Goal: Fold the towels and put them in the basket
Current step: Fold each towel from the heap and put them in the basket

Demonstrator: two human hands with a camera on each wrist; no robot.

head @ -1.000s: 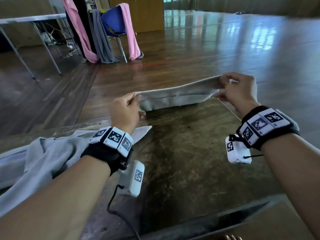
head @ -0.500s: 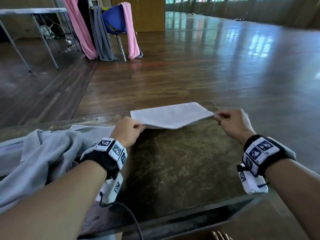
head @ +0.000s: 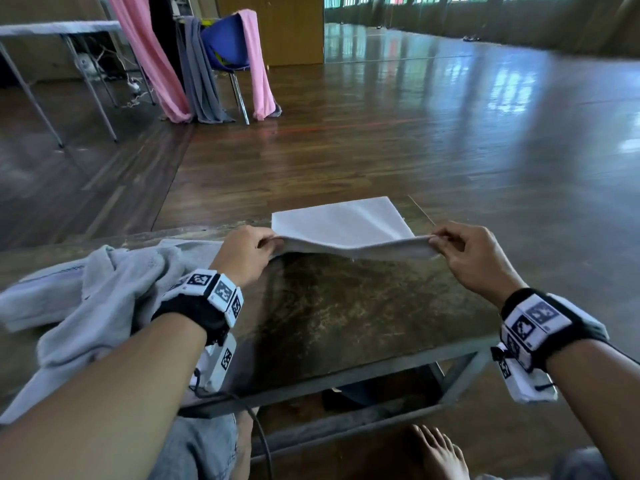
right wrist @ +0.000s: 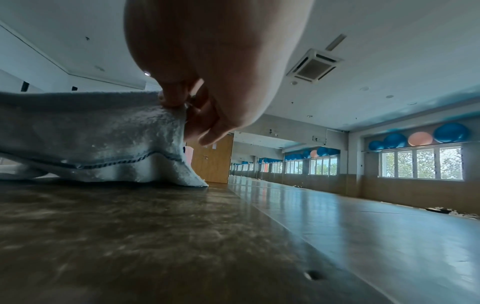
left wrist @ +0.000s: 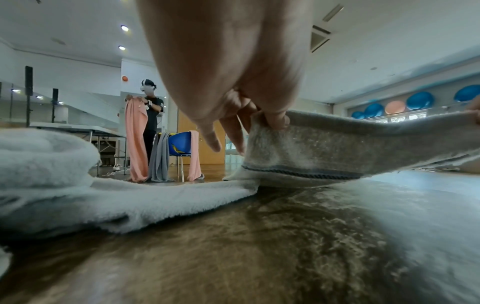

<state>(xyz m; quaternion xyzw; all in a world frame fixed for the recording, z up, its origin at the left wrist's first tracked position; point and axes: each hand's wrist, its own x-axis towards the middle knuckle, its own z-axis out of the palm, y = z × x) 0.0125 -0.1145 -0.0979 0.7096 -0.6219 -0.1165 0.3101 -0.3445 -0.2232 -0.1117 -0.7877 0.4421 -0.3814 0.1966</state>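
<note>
The pale grey towel [head: 341,225] lies at the far right corner of the dark worn table [head: 346,317], its long axis running left to right across the person's front, its far part flat on the tabletop and its near edge lifted clear of it. The left hand [head: 244,256] pinches the near left corner between thumb and curled fingers, and the right hand [head: 476,258] pinches the near right corner the same way, so the raised edge sags a little between them. The head view shows the towel's smooth upper face with one soft crease. The wrist views show what lies beneath: the left wrist view shows a fuzzy underside with a dark stitched band [left wrist: 298,172] near the hem, and the right wrist view shows the same band [right wrist: 116,162] and the right corner drooping to the table. Left of the towel, a heap of crumpled grey towels [head: 90,306] rests on the table under the left forearm. Beyond the table's far edge, a blue chair [head: 225,46] draped with pink and grey cloths stands on the wooden floor [head: 415,140].
</note>
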